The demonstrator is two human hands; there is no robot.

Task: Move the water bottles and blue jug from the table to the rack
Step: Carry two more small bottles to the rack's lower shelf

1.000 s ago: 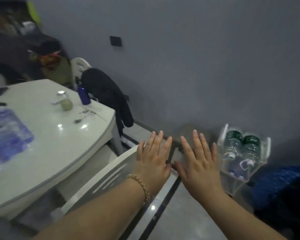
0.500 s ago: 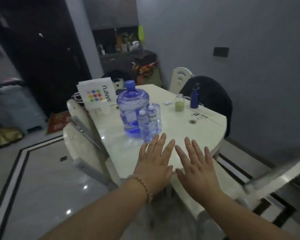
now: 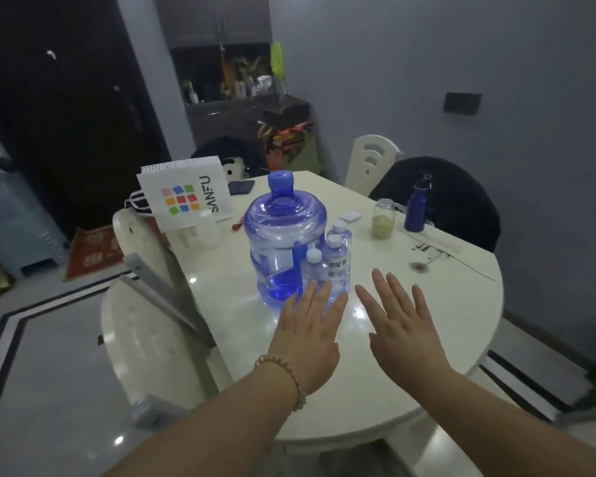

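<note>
Both hands are empty. The left hand (image 3: 308,335) and right hand (image 3: 405,333) are held flat, palms down, fingers straight and slightly spread, over the near part of the table (image 3: 410,390). Contact with its top cannot be confirmed. The blue jug (image 3: 284,242) stands upright mid-table, long axis vertical, capped neck pointing up. Three water bottles (image 3: 336,266) stand upright, clustered against the jug's right side, white caps up, the smallest nearest. The left fingertips overlap the jug's base in view; touching cannot be told. A blue flask (image 3: 416,204) and glass jar (image 3: 383,218) stand upright far right.
</note>
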